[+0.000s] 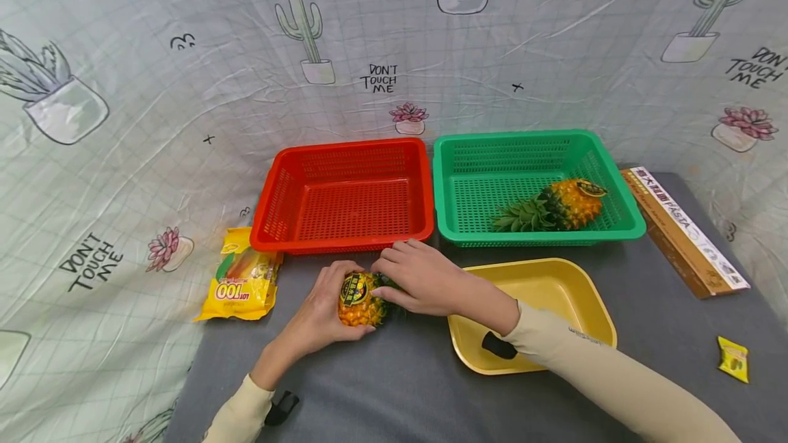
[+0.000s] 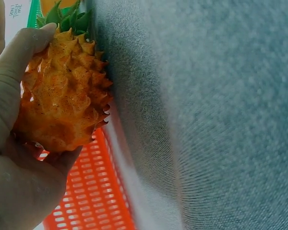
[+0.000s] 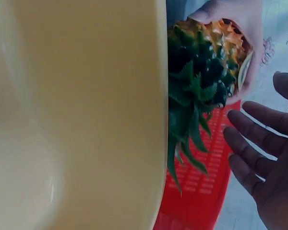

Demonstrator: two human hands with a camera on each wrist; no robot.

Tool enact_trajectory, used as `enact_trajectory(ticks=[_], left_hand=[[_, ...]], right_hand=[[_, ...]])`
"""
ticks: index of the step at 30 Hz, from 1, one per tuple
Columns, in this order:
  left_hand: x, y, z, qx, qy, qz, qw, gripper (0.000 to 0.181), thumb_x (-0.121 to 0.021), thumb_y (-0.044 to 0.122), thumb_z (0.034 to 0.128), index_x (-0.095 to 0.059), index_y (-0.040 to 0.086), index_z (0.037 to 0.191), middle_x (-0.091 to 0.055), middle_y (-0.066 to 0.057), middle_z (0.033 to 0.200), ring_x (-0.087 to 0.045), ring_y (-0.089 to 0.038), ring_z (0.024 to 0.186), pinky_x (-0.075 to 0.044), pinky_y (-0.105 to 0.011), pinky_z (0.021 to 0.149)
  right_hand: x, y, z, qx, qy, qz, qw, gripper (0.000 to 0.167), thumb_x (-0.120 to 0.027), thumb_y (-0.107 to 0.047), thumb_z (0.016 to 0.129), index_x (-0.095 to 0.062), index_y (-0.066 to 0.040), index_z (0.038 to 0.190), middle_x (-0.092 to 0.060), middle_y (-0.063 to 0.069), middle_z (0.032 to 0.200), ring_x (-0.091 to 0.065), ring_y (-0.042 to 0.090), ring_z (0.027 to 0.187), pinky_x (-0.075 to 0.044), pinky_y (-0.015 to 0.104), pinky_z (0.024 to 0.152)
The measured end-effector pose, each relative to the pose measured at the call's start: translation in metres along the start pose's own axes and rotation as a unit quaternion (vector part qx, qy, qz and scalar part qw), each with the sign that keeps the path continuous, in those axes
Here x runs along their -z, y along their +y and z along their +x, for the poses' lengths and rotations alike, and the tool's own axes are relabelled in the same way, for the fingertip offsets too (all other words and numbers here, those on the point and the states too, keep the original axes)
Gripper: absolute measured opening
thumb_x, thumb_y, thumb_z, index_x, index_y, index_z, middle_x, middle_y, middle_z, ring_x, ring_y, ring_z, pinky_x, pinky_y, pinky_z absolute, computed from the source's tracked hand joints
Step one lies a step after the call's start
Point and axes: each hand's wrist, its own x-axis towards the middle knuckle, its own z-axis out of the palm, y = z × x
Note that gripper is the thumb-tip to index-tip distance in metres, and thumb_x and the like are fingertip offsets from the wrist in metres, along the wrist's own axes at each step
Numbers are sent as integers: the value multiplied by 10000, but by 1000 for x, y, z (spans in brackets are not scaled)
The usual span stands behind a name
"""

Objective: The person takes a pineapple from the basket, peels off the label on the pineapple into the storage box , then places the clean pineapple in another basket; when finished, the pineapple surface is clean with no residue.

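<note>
A small orange pineapple (image 1: pixel 364 313) with a black round label lies on the grey cloth in front of the red basket. My left hand (image 1: pixel 317 310) grips its base end, thumb on the near side and fingers round the far side. In the left wrist view the thumb presses the spiky orange skin of the pineapple (image 2: pixel 62 91). Over the pineapple's leafy end hovers my right hand (image 1: pixel 425 277), which partly hides the crown in the head view. The right wrist view shows that hand's fingers (image 3: pixel 259 132) spread and apart from the green crown (image 3: pixel 189 115).
Behind the hands stand a red basket (image 1: pixel 345 246) and a green basket (image 1: pixel 538 236), the latter holding another pineapple (image 1: pixel 575 204). A yellow basin (image 1: pixel 591 292) sits under the right forearm. A yellow snack bag (image 1: pixel 243 282) lies left; a pasta box (image 1: pixel 686 231) and small packet (image 1: pixel 733 359) lie right.
</note>
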Motion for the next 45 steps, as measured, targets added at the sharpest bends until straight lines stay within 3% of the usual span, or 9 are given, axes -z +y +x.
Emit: enact_trajectory(ticks=[4,23,33,45], left_hand=[[0,0,1,78,-15,-62,9999,951,-1009,400,684,-468,190,1437,-481,78,1363,-450,-157,1142,-488,-412,924],[-1,-3,2,295,-128,-240,9992,945,-998,443,692,-460,233,1440,-467,104,1377,-433,-152,1152,-482,-406,918],[0,-3,1,289,-158,-309,9990,941,-1001,426,694,-459,242,1440,-455,107,1379,-423,-152,1160,-486,-403,915],[-2,-3,0,207,-127,-262,9994,941,-1002,417,697,-462,236,1446,-460,97,1383,-420,-160,1153,-481,-406,912]], right_hand=[[-4,-3,8,-224,-125,154,9996,381,-595,-443,1078,-694,-144,1292,-671,-14,1165,-591,181,1059,-462,372,1003],[-19,-11,26,-894,50,293,9956,262,-706,-395,1021,-745,-159,1128,-656,-36,1027,-602,148,925,-497,352,867],[-23,-11,28,-988,412,1040,9888,143,-799,-266,964,-722,-159,1021,-640,-50,950,-577,84,804,-502,260,757],[-24,-14,26,-1263,855,1901,9699,45,-756,-162,1001,-743,-121,987,-682,-58,873,-611,54,760,-519,220,691]])
